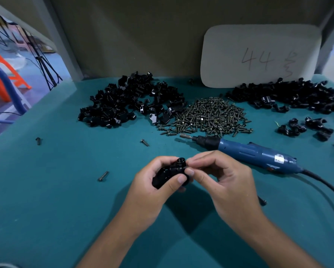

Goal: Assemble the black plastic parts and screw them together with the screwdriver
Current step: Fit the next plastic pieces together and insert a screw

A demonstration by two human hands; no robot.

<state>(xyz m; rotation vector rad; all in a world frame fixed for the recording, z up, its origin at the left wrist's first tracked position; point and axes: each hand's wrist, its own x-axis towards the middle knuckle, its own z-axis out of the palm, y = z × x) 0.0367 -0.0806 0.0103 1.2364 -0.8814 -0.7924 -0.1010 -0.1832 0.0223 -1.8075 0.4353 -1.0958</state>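
Observation:
My left hand (pixel 152 182) grips a black plastic part (pixel 170 173) above the green table, thumb across its near side. My right hand (pixel 216 176) pinches the same part at its right end with thumb and forefinger. A round socket of the part (pixel 181 161) points up between the two hands. The blue electric screwdriver (pixel 249 153) lies on the table just behind my right hand, bit pointing left, cord trailing right. A heap of dark screws (pixel 210 117) lies behind it.
A pile of black parts (pixel 131 101) sits at the back left, another pile (pixel 290 95) at the back right, with a few loose parts (pixel 305 128). Loose screws (pixel 103 176) (pixel 144 142) (pixel 38 141) lie on the table (pixel 46 190). A white card marked 44 (pixel 259 55) leans on the wall.

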